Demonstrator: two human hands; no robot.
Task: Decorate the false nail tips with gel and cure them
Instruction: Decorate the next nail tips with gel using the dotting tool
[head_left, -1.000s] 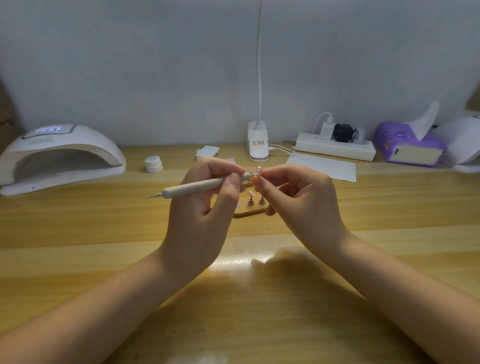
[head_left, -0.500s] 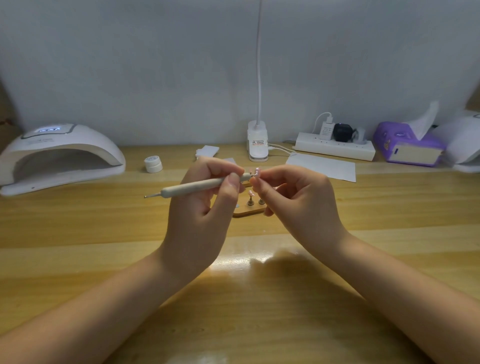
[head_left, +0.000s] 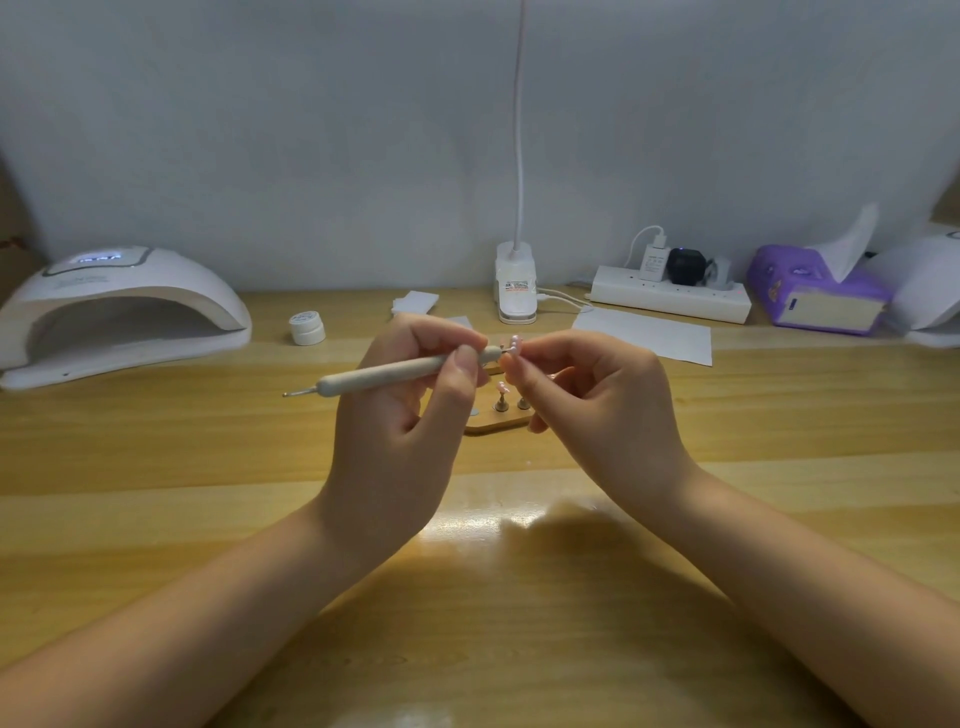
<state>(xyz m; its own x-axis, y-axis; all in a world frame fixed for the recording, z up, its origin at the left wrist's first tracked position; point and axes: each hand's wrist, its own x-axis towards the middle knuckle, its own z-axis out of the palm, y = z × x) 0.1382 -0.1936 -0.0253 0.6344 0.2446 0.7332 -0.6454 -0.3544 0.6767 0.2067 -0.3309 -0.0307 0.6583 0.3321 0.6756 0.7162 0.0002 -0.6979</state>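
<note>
Wood-grained and glossy, the worktop (head_left: 156, 467) is lit by a pale reflection between the two forearms. At its back left, a white domed curing lamp (head_left: 119, 312) with an open arched mouth is set, a lit display glowing on its top. A purple tissue box (head_left: 815, 296) is placed at the far right, with a white power strip (head_left: 670, 301) beside it and a flat sheet of white paper (head_left: 644, 338) laid just in front. The left hand (head_left: 400, 441) is raised above the worktop, and a slim grey dotting tool (head_left: 395, 376) is pinched in its grip, thumb and fingers closed firmly round the shaft near its right end. The tool's long axis runs nearly level from left to right, slightly higher on the right; a fine metal point sticks out at the far left, while the working end is directed at the right hand (head_left: 602, 410). A small pink false nail tip (head_left: 511, 345) is nipped between the curled fingertips of that hand, the grip tight, and is met by the tool's end. Below the hands a small wooden stand (head_left: 493, 428) is partly hidden, with little metal pegs upright on it, one carrying another pink tip. A small round white gel pot (head_left: 307, 328) is set near the lamp.
</note>
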